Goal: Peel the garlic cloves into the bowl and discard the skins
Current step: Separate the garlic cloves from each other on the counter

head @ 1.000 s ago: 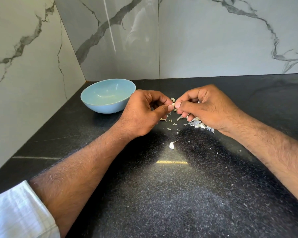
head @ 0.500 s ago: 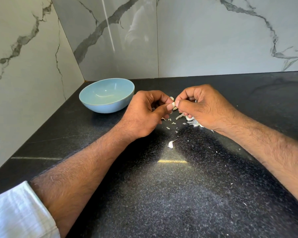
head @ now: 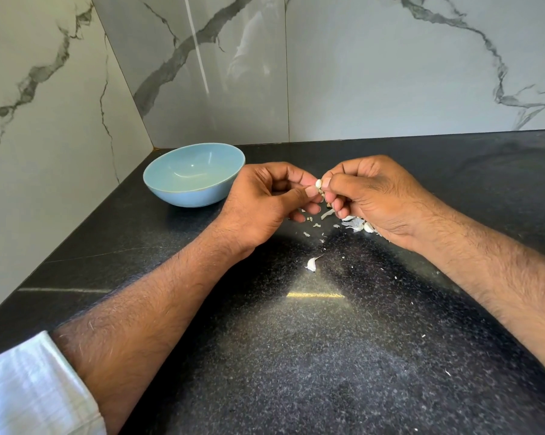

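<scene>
We're mid-peel — left hand & right hand both pinch one garlic clove above the counter, just right of the bowl, which looks empty. Next, probably: strip remaining skin w/ thumbnails, then drop clove in.

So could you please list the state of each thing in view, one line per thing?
Blue bowl: upright on the counter, nothing visible inside.
Garlic clove: pinched between both hands, partly peeled.
Left hand: pinches the clove.
Right hand: pinches the clove.
Skin scraps: scattered on the counter under the hands.
Loose garlic piece: lying alone on the counter, nearer the person.
</scene>
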The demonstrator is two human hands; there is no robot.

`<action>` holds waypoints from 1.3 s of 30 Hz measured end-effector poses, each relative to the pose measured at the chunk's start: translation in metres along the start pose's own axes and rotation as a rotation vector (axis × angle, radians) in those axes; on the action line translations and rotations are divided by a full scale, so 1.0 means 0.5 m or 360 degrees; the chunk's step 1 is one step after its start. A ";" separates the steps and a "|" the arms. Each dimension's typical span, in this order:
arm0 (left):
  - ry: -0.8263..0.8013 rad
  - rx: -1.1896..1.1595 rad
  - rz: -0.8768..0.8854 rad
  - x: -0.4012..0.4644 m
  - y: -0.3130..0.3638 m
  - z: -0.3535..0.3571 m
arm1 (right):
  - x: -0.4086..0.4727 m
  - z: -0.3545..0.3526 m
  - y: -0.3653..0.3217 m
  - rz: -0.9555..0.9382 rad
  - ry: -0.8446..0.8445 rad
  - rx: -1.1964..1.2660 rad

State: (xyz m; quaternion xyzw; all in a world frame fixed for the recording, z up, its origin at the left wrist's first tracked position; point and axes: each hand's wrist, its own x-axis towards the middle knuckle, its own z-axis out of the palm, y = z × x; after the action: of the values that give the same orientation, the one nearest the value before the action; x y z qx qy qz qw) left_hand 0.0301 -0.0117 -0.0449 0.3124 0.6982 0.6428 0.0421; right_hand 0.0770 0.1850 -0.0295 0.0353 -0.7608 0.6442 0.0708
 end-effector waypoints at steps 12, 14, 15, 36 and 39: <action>-0.0020 0.0046 -0.0047 -0.001 0.005 0.000 | -0.003 -0.008 -0.002 -0.0035 -0.0041 -0.0102; -0.0025 -0.0011 -0.0101 -0.002 0.008 0.002 | -0.004 -0.010 -0.003 -0.0061 -0.0029 -0.0198; -0.0025 -0.0057 -0.0146 -0.003 0.010 0.002 | -0.005 -0.010 -0.003 -0.0076 -0.0022 -0.0253; 0.0021 -0.0056 -0.0282 -0.003 0.009 0.007 | -0.007 -0.018 -0.003 -0.0256 -0.0011 -0.0317; 0.0024 -0.0074 -0.0294 -0.002 0.011 0.008 | -0.007 -0.014 0.000 -0.0301 -0.0031 -0.0344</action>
State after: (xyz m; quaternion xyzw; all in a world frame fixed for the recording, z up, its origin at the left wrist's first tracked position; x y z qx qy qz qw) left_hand 0.0351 -0.0087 -0.0410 0.2407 0.7091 0.6546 0.1033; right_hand 0.0808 0.1918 -0.0286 0.1052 -0.8197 0.5485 0.1271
